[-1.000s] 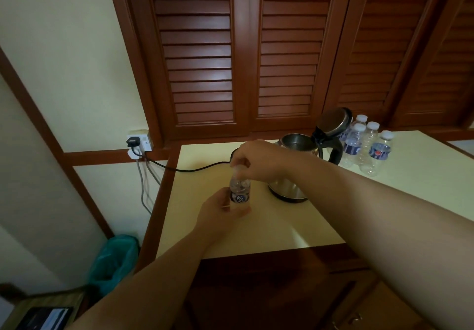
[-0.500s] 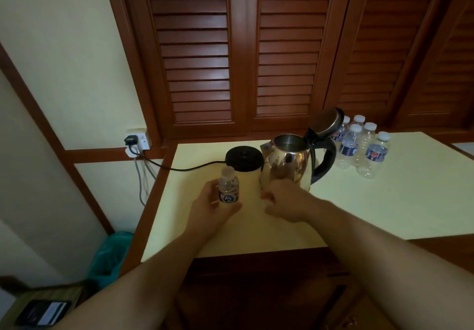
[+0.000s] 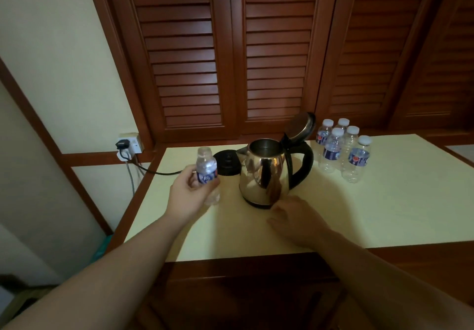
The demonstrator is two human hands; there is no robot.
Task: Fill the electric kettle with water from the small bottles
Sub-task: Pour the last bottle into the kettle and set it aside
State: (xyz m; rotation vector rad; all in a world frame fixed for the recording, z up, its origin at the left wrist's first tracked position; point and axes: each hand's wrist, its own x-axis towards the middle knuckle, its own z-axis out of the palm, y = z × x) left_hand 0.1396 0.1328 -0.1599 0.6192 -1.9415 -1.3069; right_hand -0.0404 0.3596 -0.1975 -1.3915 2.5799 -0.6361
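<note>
Pale yellow countertop [image 3: 372,209] with dark wood edging is seen from above, backed by brown louvred doors [image 3: 269,55]. A wall socket [image 3: 129,145] with a black plug is noted at left; a black cord [image 3: 154,172] runs from it along the counter to a round black kettle base [image 3: 227,161].

The steel electric kettle [image 3: 265,173] stands upright on the counter just right of the base, not on it. Its lid [image 3: 300,127] is tipped fully back and the mouth is exposed. The black handle faces right.

A small bottle [image 3: 206,168] is gripped around its labelled middle by the left hand [image 3: 189,196], fingers wrapped closed on it. The bottle is held roughly upright, left of the kettle and in front of the base; no cap is seen on its neck. Whether its bottom touches the counter cannot be told.

The right hand [image 3: 297,219] lies palm down on the counter, fingers loosely extended, fingertips just beside the kettle's foot. Nothing is held.

Six capped bottles [image 3: 341,147] are clustered upright to the right of the kettle, near the handle.
</note>
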